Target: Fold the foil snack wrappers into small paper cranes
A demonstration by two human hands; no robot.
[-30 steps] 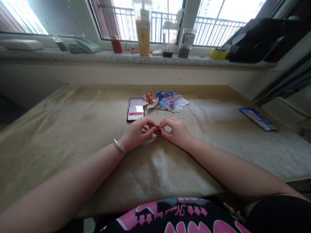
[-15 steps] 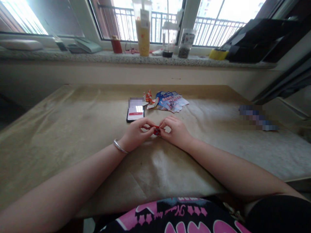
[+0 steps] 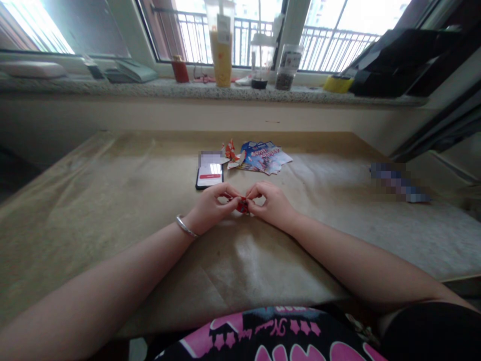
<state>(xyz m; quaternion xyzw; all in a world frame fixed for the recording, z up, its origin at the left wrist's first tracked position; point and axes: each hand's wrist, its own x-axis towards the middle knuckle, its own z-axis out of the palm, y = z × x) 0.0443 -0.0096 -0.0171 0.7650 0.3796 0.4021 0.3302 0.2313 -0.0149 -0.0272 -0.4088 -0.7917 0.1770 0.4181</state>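
Note:
A small red folded piece of paper [image 3: 243,204] is pinched between both my hands just above the brown paper-covered table [image 3: 112,200]. My left hand [image 3: 212,208], with a silver bracelet on the wrist, grips its left side with curled fingers. My right hand [image 3: 272,204] grips its right side, fingers bent in a pinch. Most of the paper is hidden by my fingertips.
A phone [image 3: 209,175] with a lit screen lies just beyond my hands. Behind it lie a small folded red-and-white paper figure [image 3: 230,149] and a fan of blue printed sheets [image 3: 265,156]. Another flat item [image 3: 398,183] lies at the right. Bottles and jars [image 3: 222,47] line the windowsill.
My fingers have shifted slightly on the red paper, which now stands more upright between them. Both hands stay in the same place.

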